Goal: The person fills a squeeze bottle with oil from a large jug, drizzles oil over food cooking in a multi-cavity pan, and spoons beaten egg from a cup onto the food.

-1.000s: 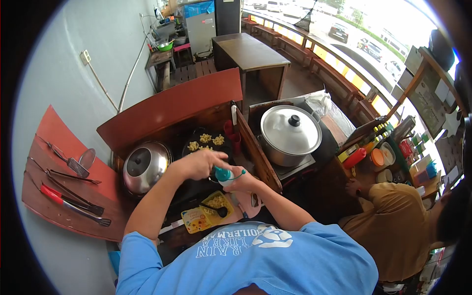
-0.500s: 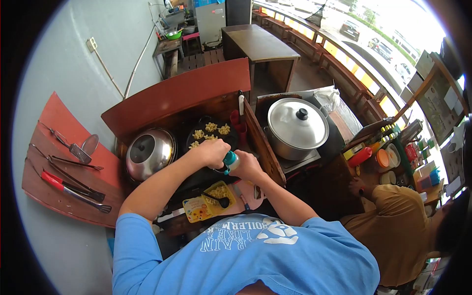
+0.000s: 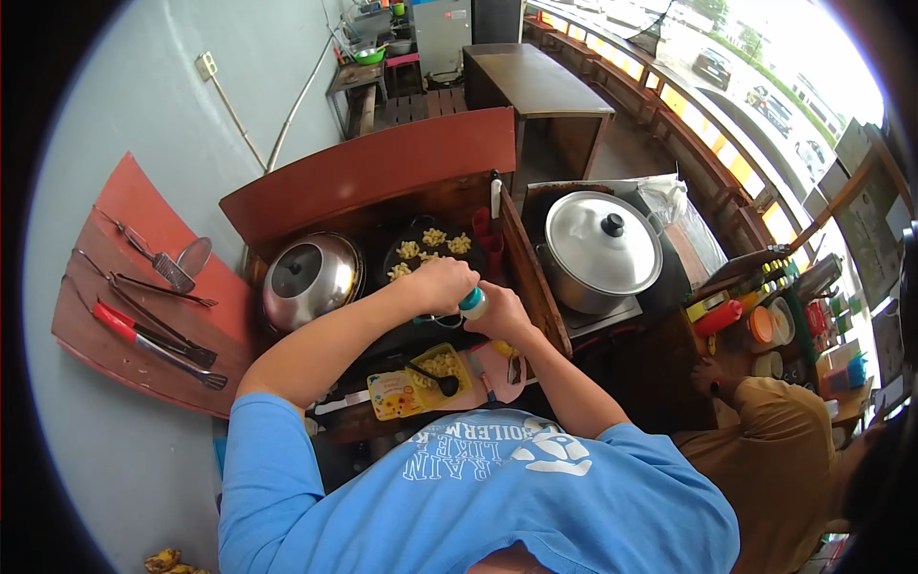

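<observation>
Both of my hands are on a small clear bottle with a teal top (image 3: 472,302), near the front edge of a dark round pan (image 3: 393,251). My left hand (image 3: 445,284) is closed around the teal top, and my right hand (image 3: 501,312) wraps the bottle's body. Fingers cover most of the bottle. Several pale yellow clumps of food (image 3: 459,244) lie apart in the pan. Below my hands, a yellow container (image 3: 467,371) holds similar pieces and a black ladle (image 3: 447,385). Its printed yellow lid (image 3: 392,394) lies open to the left.
A domed metal lid (image 3: 330,277) sits left of the pan; a large lidded pot (image 3: 604,244) stands to the right. Tongs (image 3: 158,346) and strainers hang on a red board (image 3: 91,306). A co-worker in a brown top (image 3: 765,450) is at the right beside condiment containers.
My head view has shifted, so the scene sits further right in the frame. Both hands stay on the bottle. Some bananas have come into view at the lower left.
</observation>
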`<state>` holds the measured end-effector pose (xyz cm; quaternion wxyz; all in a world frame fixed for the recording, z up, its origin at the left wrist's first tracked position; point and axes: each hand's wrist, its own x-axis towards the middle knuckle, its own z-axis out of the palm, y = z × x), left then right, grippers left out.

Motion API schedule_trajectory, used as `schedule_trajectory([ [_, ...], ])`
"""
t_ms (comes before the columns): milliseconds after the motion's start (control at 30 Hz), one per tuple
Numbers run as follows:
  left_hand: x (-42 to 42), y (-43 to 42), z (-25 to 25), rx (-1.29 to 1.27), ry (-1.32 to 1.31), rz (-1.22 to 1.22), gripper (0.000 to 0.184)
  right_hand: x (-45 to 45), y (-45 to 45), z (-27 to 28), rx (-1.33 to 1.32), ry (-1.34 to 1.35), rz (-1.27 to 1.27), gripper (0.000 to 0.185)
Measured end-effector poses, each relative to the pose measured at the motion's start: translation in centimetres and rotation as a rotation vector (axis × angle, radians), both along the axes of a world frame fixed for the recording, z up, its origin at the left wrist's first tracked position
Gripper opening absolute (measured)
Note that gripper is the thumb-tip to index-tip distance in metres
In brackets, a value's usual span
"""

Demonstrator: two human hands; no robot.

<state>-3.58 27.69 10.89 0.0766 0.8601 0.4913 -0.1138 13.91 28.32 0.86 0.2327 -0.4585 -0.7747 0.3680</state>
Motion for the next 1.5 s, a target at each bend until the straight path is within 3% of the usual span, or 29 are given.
schedule_trajectory([
  [100,-0.3,0.2,-0.8,0.099,0.015,-0.152,0.029,0.6,0.9,-0.9,-0.065,0.1,0.125,0.051],
  [167,-0.7,0.4,-1.1,0.238,-0.05,-0.411,0.024,1.1,2.1,-2.0,-0.106,0.135,0.241,0.049],
  [300,-0.7,0.1,0.1,0.396,-0.008,-0.664,0.022,1.7,3.4,-2.5,-0.125,0.277,0.558,0.049],
  [367,-0.7,0.0,1.3,0.477,0.041,-0.843,0.028,1.6,3.4,-2.2,-0.171,0.343,0.599,0.049],
  [400,-0.8,0.1,1.7,0.476,0.04,-0.842,0.028,1.6,3.3,-1.9,-0.216,0.409,0.639,0.049],
  [467,-1.0,0.1,2.3,0.709,-0.129,-0.885,0.034,1.5,3.2,-1.3,-0.157,0.433,0.598,0.05],
  [533,-1.3,-0.8,2.9,0.702,-0.148,-0.805,0.041,1.6,3.4,-1.7,-0.094,0.457,0.555,0.052],
  [600,-1.6,-2.5,3.5,0.853,-0.176,-0.447,0.043,1.6,3.7,-2.7,-0.398,0.568,0.365,0.049],
  [667,-2.1,-3.4,1.6,0.885,-0.244,-0.33,0.043,1.6,3.3,-1.7,-0.35,0.601,0.263,0.047],
  [733,-1.4,-4.0,-1.2,0.625,-0.869,0.295,0.044,1.2,2.8,-0.9,-0.103,0.443,-0.007,0.045],
  [800,-0.4,-3.7,-2.2,0.495,-0.914,0.407,0.072,0.8,2.2,0.2,-0.044,0.394,-0.066,0.048],
  [900,0.5,-2.5,-3.4,0.405,-0.969,0.435,0.073,0.2,1.8,1.7,0.04,0.226,-0.07,0.054],
  [967,0.8,-2.1,-3.4,0.24,-1.058,0.52,0.057,0.1,1.5,2.5,0.019,0.204,-0.051,0.055],
  [1133,0.4,-2.6,-1.4,0.192,-1.06,0.393,0.044,0.1,1.8,2.7,0.04,0.288,0.108,0.056],
  [1233,-0.3,-2.6,-1.3,0.137,-1.029,0.304,0.039,0.6,2.2,2.3,-0.053,0.28,0.215,0.048],
  [1300,-0.8,-2.4,-1.4,0.13,-1.035,0.244,0.039,0.8,2.9,1.3,-0.26,0.241,0.35,0.049],
  [1333,-1.2,-2.2,-1.4,0.039,-1.044,0.155,0.039,1.0,2.8,1.2,-0.259,0.242,0.348,0.049],
  [1400,-1.4,-2.0,-1.0,-0.053,-1.05,0.064,0.041,1.4,2.5,1.2,-0.329,0.535,0.474,0.06],
  [1467,-1.2,-2.1,-0.2,-0.289,-1.067,0.057,0.043,1.9,3.2,1.0,-0.401,0.487,0.551,0.062],
  [1500,-1.2,-2.1,0.0,-0.29,-1.067,0.057,0.043,1.9,3.6,1.0,-0.481,0.513,0.674,0.061],
])
